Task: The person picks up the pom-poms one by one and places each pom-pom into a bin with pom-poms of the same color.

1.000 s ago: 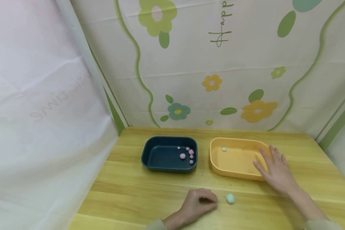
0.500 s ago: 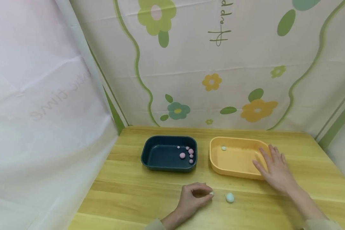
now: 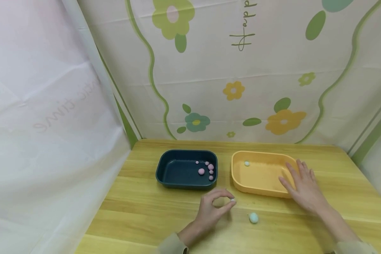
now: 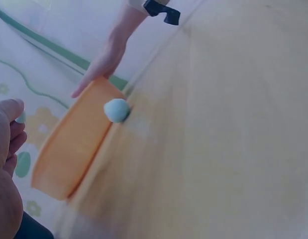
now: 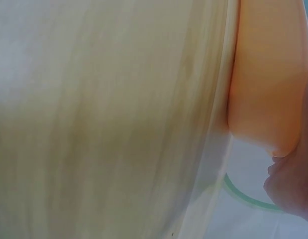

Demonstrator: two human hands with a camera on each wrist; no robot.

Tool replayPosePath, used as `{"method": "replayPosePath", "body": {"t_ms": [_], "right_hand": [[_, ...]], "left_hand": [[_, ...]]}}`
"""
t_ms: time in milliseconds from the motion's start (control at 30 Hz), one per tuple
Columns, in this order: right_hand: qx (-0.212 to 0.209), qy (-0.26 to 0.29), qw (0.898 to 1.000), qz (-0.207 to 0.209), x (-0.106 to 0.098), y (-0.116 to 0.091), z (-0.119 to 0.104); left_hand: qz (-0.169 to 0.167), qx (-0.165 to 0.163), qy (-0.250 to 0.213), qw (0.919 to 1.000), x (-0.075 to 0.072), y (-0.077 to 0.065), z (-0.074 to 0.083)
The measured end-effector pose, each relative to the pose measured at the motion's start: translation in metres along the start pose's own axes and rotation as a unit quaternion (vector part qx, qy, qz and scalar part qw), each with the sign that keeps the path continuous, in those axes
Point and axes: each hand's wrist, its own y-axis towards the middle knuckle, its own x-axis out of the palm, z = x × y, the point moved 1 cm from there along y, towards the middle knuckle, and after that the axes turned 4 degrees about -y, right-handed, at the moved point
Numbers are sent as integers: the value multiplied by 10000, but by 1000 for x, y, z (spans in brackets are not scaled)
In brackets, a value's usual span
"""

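Note:
Between thumb and forefinger, my left hand (image 3: pixel 208 209) pinches a small pale ball (image 3: pixel 233 200), raised over the table just in front of the two trays. In the left wrist view the same small ball (image 4: pixel 21 118) shows at the fingertips. My right hand (image 3: pixel 307 192) rests with spread, fairly straight fingers on the right end of the yellow tray (image 3: pixel 263 192). One small pale mint ball (image 3: pixel 247 163) lies inside that tray, near its back left corner. A larger mint ball (image 3: pixel 253 218) sits on the table, to the right of my left hand.
A dark blue tray (image 3: pixel 185 186) stands left of the yellow one, with several pink balls (image 3: pixel 201 171) mostly gathered at its right side. Behind the wooden table (image 3: pixel 130 211) hangs a flowered cloth (image 3: pixel 209 70); another white cloth (image 3: pixel 50 141) hangs at the left.
My left hand has lifted from the table and moved slightly left and forward, with the small pale ball coming into view at its fingertips. The right hand stays on the yellow tray.

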Motion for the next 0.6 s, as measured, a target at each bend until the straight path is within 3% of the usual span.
{"method": "replayPosePath", "body": {"t_ms": [333, 600], "right_hand": [[39, 57, 10000, -14, -1, 0, 0], [57, 79, 9999, 49, 0, 0, 1]], "left_hand": [[174, 901, 313, 9953, 8, 29, 4], [157, 1062, 369, 9935, 19, 44, 5]]}}
